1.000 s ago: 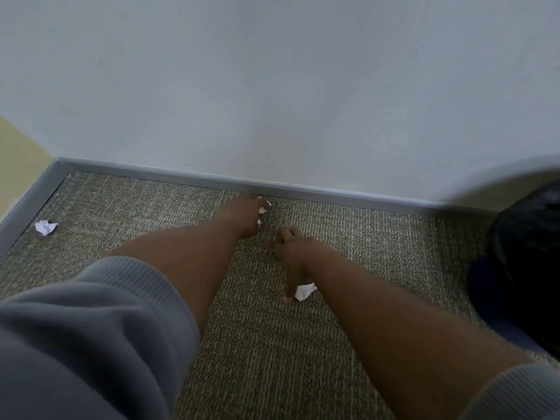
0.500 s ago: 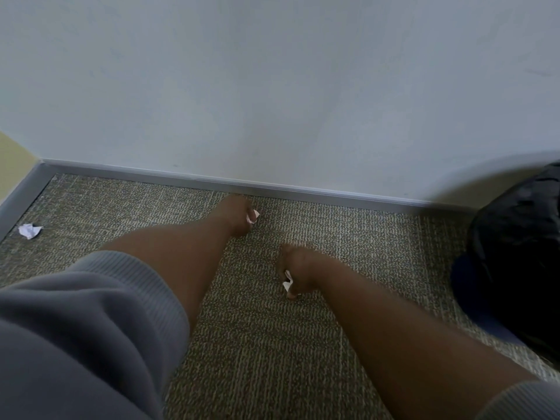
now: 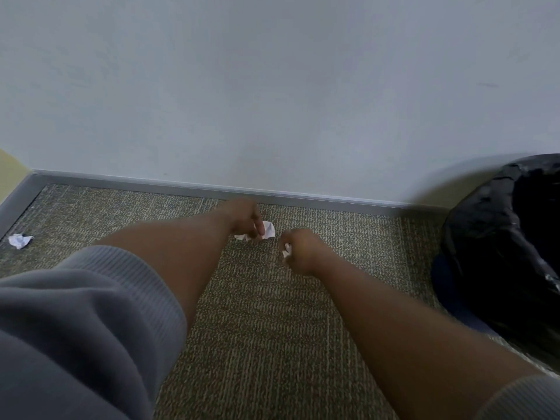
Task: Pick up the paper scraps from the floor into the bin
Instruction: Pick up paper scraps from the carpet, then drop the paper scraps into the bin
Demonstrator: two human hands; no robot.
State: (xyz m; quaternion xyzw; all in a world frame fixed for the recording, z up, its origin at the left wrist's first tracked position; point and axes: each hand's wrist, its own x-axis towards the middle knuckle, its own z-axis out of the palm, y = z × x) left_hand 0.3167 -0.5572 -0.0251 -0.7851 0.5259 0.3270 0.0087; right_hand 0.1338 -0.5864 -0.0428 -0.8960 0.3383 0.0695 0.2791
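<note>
Black-lined bin (image 3: 509, 253) stands right; both hands clutch paper scraps (image 3: 268, 230).

White paper scraps (image 3: 20, 240), speckled olive-beige carpet (image 3: 266, 328), grey sleeve (image 3: 75, 328), black bin liner (image 3: 509, 244)

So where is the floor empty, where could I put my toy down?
Bare grey-brown carpet lies between the two forearms, and between the crumpled white paper scrap at left and the left hand. It's crowded by the black-bagged bin on the right.
</note>
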